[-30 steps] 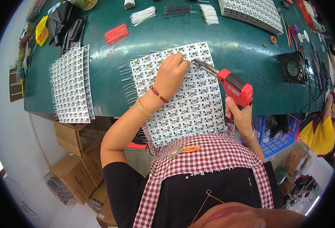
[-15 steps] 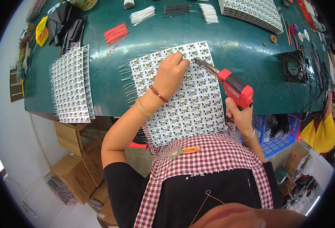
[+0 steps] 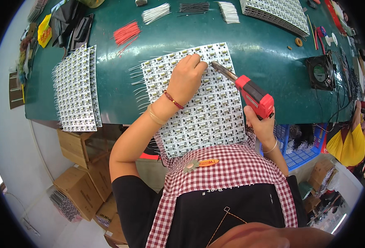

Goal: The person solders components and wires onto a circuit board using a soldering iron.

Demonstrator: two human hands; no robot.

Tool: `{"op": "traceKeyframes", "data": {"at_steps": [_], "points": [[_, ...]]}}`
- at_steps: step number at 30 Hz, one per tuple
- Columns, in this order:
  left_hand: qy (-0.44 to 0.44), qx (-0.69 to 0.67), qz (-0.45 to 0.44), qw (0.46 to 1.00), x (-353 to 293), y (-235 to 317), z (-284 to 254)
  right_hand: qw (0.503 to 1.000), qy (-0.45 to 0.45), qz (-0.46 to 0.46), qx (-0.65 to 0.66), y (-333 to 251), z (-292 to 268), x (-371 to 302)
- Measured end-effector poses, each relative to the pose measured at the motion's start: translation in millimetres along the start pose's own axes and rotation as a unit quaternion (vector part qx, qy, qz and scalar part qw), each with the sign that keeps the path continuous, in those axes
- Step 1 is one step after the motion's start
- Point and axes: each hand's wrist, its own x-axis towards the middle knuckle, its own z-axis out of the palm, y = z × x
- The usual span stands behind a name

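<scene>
A white circuit board panel [image 3: 219, 111], covered in rows of small parts, lies in front of me, with thin white wires sticking out along its left edge. My left hand [image 3: 186, 79] rests over its upper part, fingers pinched together; whatever they hold is hidden. In my right hand [image 3: 262, 128] is a red and black soldering gun [image 3: 253, 91], gripped by its handle, which my fingers partly cover. Its metal tip points left and down onto the panel, just right of my left fingertips.
Bundles of red wires [image 3: 126, 33], white wires [image 3: 156, 14] and black wires [image 3: 194, 8] lie along the far side of the green table [image 3: 269, 49]. More panels stand stacked [image 3: 275, 16] at far right and overlap [image 3: 73, 91] at left. A black fan [image 3: 320, 72] sits right.
The gun's tip and my left fingertips stay close together at nearly the same spot on the panel. The whole view has shifted slightly; little else differs.
</scene>
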Motion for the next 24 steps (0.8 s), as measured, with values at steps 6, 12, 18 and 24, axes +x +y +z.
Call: {"op": "traceKeyframes", "data": {"at_steps": [6, 12, 18, 24], "points": [[0.005, -0.004, 0.003, 1.0, 0.4, -0.6, 1.3, 0.994, 0.032, 0.071, 0.072, -12.9, 0.4, -3.4], [0.004, 0.008, 0.007, 1.0, -0.2, -1.2, 0.8, 0.994, 0.008, 0.033, 0.105, -14.6, -4.2, -0.2], [-0.017, 0.081, 0.029, 0.996, 3.2, 2.7, -5.3, 0.996, -0.016, 0.035, 0.076, -14.2, -3.5, -1.1], [-0.028, 0.118, 0.035, 0.992, 3.3, 6.1, -15.9, 0.996, -0.01, 0.032, 0.082, -20.4, -8.5, 1.2]]}}
